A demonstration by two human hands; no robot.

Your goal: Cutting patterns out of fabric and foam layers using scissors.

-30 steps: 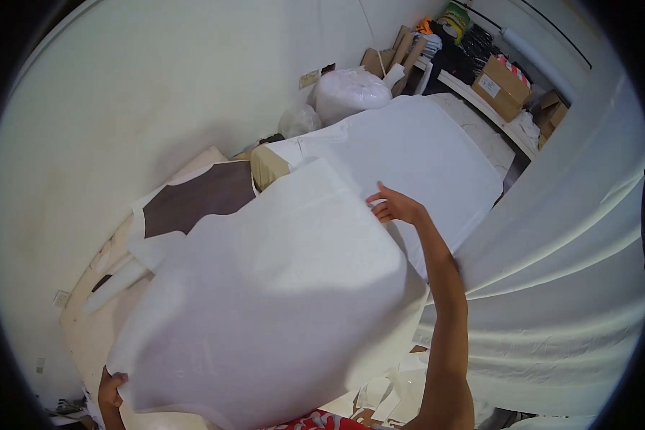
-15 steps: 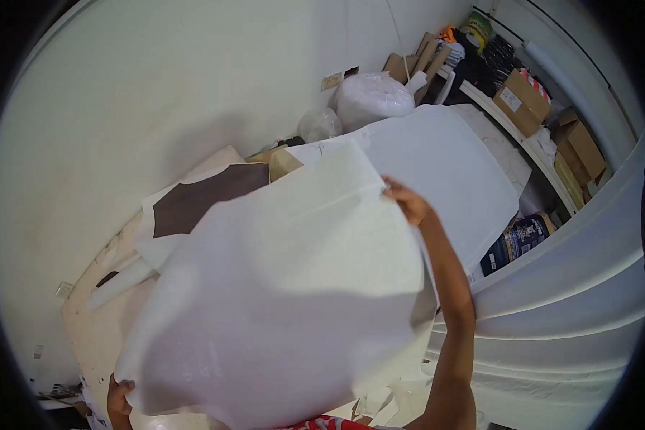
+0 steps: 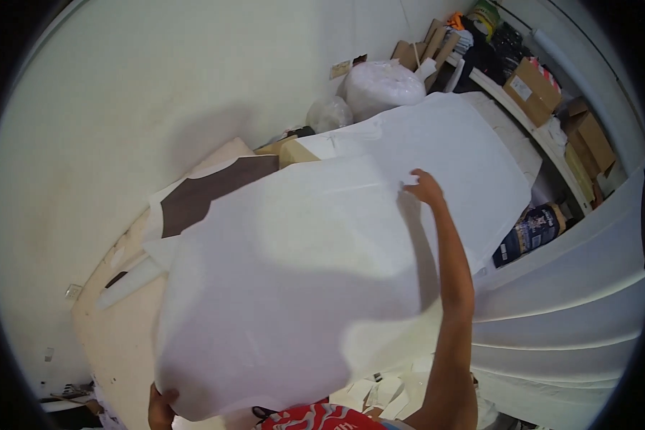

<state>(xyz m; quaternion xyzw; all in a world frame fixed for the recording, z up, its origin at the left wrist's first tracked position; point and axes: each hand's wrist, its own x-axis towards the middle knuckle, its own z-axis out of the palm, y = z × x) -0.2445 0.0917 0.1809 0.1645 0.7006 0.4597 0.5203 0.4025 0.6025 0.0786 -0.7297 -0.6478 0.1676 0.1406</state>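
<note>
White sheet (image 3: 287, 287): a large, limp piece of white material held up and spread above the worktop (image 3: 115, 337), covering most of it.
Left hand (image 3: 161, 407): at the sheet's near lower corner, grip closed on the edge.
Right hand (image 3: 426, 188): arm outstretched to the sheet's far upper edge, fingers pinching it.
Brown panel (image 3: 208, 197): dark piece lying flat, just beyond the sheet's left upper edge.
Second white sheet (image 3: 466, 158): spread flat behind the held sheet.
Plastic-wrapped bundle (image 3: 383, 86): well beyond the sheet, by the wall.
Cardboard boxes (image 3: 534, 82): on the shelf, far right of the sheet.
</note>
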